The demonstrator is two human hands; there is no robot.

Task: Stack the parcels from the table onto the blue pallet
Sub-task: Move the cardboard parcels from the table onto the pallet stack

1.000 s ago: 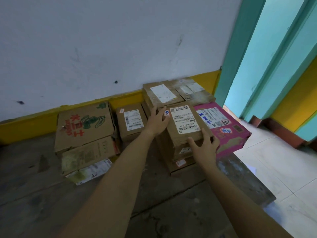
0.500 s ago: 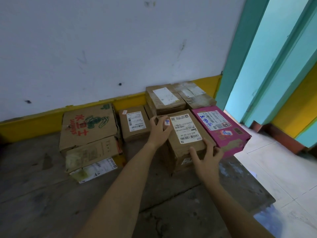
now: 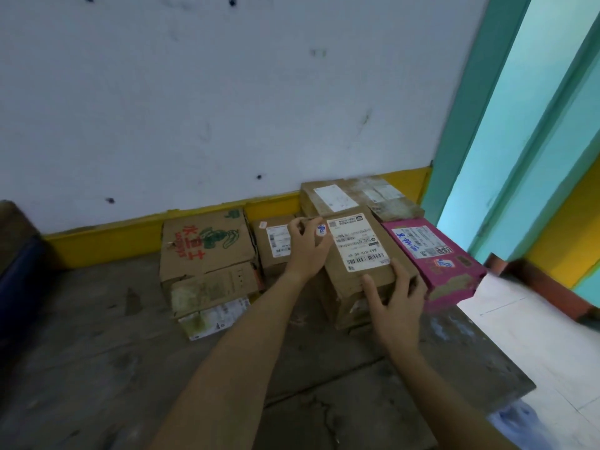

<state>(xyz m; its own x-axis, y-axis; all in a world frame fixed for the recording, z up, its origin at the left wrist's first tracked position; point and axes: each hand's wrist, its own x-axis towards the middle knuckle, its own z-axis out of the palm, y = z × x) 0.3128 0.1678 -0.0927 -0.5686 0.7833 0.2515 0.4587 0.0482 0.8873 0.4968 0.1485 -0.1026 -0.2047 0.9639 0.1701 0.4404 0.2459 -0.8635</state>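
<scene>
Pick-up step: left hand and right hand curl round opposite corners of the labelled brown parcel, stacked on the surface. Next it probably needs lifting straight, clear of the pink box.

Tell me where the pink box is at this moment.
In the head view the pink box lies near the right edge of the table, just right of the brown parcel with the large white label.

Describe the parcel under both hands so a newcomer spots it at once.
Against the yellow skirting near the teal door frame, find the pink box. The parcel sits directly left of it: plain brown cardboard, topped by a large white barcode label.
</scene>
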